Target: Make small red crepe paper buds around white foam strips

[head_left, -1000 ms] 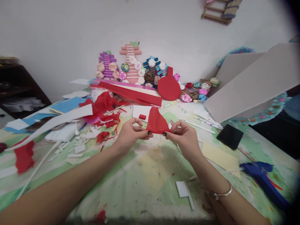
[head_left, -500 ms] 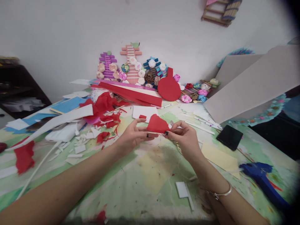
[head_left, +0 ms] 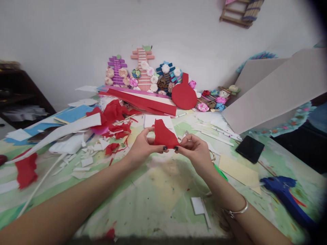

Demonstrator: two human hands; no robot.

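Note:
A piece of red paper (head_left: 165, 135) with an uneven edge stands up between my two hands, above the middle of the table. My left hand (head_left: 146, 144) pinches its lower left side, thumb in front. The lower right corner is pinched by my right hand (head_left: 192, 147). Behind the red paper lies a white card (head_left: 160, 120), partly covered. Part of a green object (head_left: 221, 173) shows beside my right wrist.
A blue glue gun (head_left: 286, 192) and a black flat object (head_left: 249, 149) lie at the right. Paper scraps and a white device (head_left: 67, 144) are at the left. A red round cutout (head_left: 184, 96) leans near decorated crafts at the back.
The red paper has turned and now stands more upright, its tall part to the left. Both hands have shifted slightly, their thumbs closer together. The green object now shows by my right wrist.

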